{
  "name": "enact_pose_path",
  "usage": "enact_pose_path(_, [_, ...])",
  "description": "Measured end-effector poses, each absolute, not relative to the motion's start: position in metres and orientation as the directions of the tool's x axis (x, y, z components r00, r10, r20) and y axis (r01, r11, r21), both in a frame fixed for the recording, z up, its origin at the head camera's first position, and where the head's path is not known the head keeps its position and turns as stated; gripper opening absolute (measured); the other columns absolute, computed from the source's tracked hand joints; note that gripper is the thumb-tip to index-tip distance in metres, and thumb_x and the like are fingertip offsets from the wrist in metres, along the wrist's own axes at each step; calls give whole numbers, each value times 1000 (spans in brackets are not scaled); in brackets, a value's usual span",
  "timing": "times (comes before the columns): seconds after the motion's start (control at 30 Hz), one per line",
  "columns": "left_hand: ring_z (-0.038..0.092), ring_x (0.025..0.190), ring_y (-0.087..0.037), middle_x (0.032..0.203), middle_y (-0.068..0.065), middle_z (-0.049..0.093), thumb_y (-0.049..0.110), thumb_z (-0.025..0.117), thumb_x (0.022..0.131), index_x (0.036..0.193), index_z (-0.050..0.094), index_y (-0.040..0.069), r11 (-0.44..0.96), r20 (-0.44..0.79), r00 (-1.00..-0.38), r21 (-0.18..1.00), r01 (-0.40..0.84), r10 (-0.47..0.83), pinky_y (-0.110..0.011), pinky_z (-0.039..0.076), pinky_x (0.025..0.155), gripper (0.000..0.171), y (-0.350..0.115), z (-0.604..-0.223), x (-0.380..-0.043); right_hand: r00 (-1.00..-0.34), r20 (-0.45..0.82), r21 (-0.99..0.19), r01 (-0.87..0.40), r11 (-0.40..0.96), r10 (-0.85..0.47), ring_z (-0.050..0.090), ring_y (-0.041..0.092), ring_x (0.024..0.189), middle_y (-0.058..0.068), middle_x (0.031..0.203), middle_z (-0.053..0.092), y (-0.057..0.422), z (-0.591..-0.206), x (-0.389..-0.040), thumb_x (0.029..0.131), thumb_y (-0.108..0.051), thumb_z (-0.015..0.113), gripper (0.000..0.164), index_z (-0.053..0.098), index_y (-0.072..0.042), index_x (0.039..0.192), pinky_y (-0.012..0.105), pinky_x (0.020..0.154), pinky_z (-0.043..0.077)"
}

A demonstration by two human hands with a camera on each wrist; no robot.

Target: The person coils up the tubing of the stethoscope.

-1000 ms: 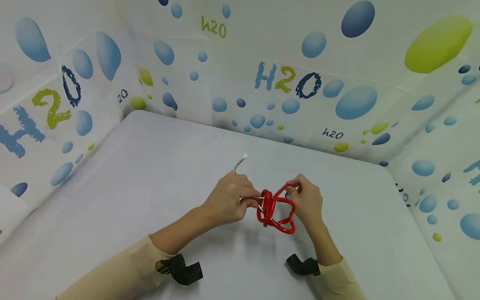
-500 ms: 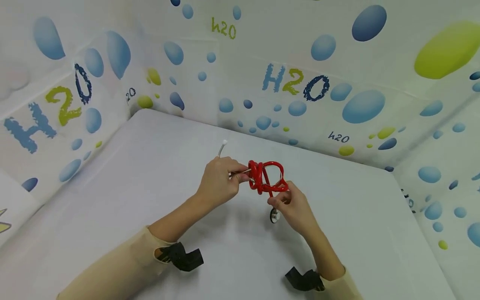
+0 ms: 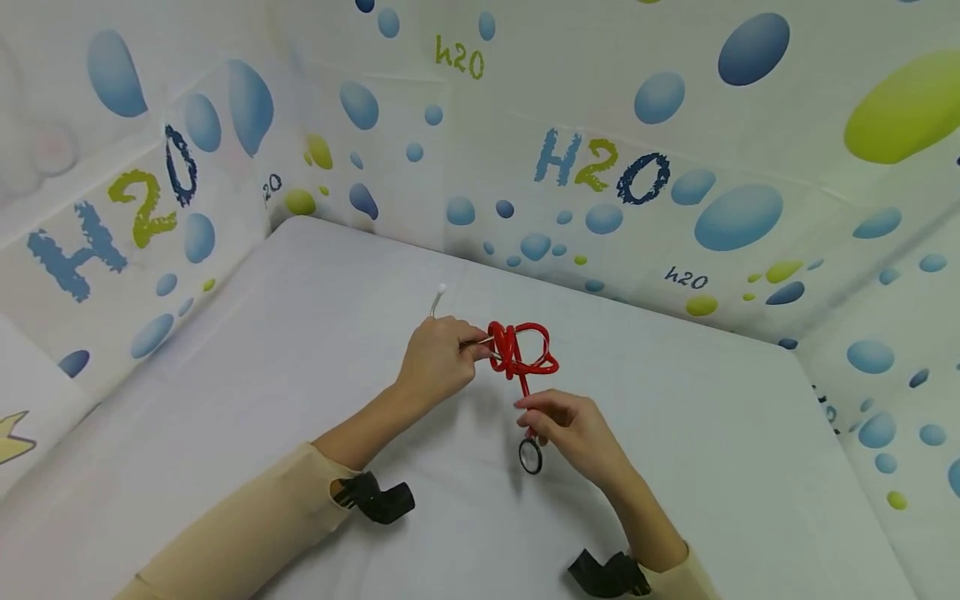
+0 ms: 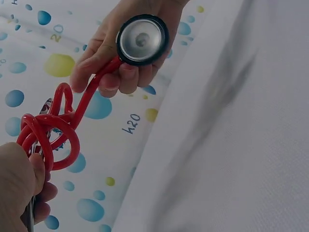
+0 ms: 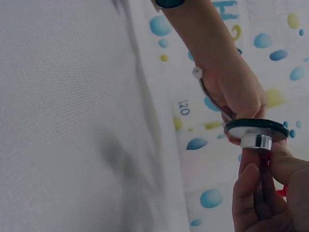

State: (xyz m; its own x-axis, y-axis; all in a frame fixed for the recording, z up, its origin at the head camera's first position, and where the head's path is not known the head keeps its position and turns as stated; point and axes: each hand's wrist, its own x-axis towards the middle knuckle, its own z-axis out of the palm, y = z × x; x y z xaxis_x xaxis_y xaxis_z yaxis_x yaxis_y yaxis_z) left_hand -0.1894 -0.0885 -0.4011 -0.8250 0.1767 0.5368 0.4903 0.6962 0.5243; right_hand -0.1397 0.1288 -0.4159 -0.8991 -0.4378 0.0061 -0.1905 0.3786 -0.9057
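A stethoscope with red tubing [image 3: 510, 350] is held above the white table, its tube wound in several loops near the metal ear tubes. My left hand [image 3: 438, 358] grips the ear tubes; one white eartip [image 3: 442, 288] sticks out beyond the knuckles. From the loops a straight stretch of tube runs down to my right hand [image 3: 573, 429], which holds it close to the round chestpiece [image 4: 142, 39]. The chestpiece's silvery face with its dark rim shows in the left wrist view. In the right wrist view its metal stem [image 5: 257, 141] sits just above the right fingers.
The white-covered table [image 3: 712, 467] spreads beneath both hands. Walls [image 3: 480, 133] printed with blue and green drops and H2O lettering stand behind it and at the sides. Black wrist mounts [image 3: 382, 500] are strapped over both beige sleeves [image 3: 247, 517].
The right hand has moved from the right of the loops to below them, drawing the tube end and chestpiece down toward the body. The left hand has shifted away and left with the ear tubes.
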Motion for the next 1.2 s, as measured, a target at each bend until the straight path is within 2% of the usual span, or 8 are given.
enact_pose_path(0.23, [62,68,-11,76,3,71,16,70,77,84,74,11,718,506,-844,519,465,181,-24,47,58,10,-89,-413,-194,-862,24,-955,-169,243,-506,63,24,94,20,106,63,131,-420,-140,90,-8,51,25,60,-7,114,25,79,51])
enact_pose_path(0.37, [64,69,-11,78,2,71,16,70,77,87,73,10,718,473,-862,535,445,182,-23,48,59,12,-89,-417,-195,-893,26,-947,-166,275,-450,64,22,94,15,102,66,129,-420,-140,88,-2,53,27,61,-9,113,25,79,50])
enact_pose_path(0.53, [65,69,-10,79,2,71,17,71,77,87,74,11,730,462,-864,520,445,198,-23,49,60,13,-88,-418,-194,-938,75,-931,-187,313,-338,64,15,76,11,94,64,121,-406,-134,86,5,51,27,66,-6,106,26,72,52])
enact_pose_path(0.67, [66,69,-9,80,3,71,20,72,75,87,74,12,737,454,-867,511,443,206,-24,50,60,14,-88,-420,-194,-960,104,-933,-185,308,-260,62,16,65,7,100,55,121,-412,-137,84,-6,60,11,70,-2,90,27,65,53])
enact_pose_path(0.87, [65,69,-9,80,3,71,23,72,75,87,74,13,750,457,-862,485,449,221,-25,50,60,16,-86,-422,-191,-978,123,-925,-175,336,-170,61,15,58,13,94,60,125,-425,-142,86,-16,60,15,70,-11,95,26,63,53])
enact_pose_path(0.97, [65,69,-9,80,3,71,24,72,75,87,74,14,762,458,-857,459,456,237,-25,50,59,17,-84,-423,-189,-985,129,-924,-160,348,-110,57,13,53,14,84,63,122,-421,-140,85,-16,61,13,70,-9,92,23,58,49])
enact_pose_path(1.1, [64,67,-7,78,6,71,24,72,75,85,74,15,772,461,-853,440,458,244,-25,49,57,13,-83,-424,-189,-995,102,-934,-99,343,-9,50,11,48,3,66,58,115,-412,-134,82,-15,64,11,68,-5,86,21,47,38])
enact_pose_path(1.2, [64,67,-7,77,6,70,24,71,76,84,74,16,780,465,-851,429,456,243,-24,49,57,12,-82,-425,-189,-994,101,-939,-82,334,41,47,10,47,-3,64,58,111,-408,-131,81,-15,66,12,68,-4,86,21,43,33])
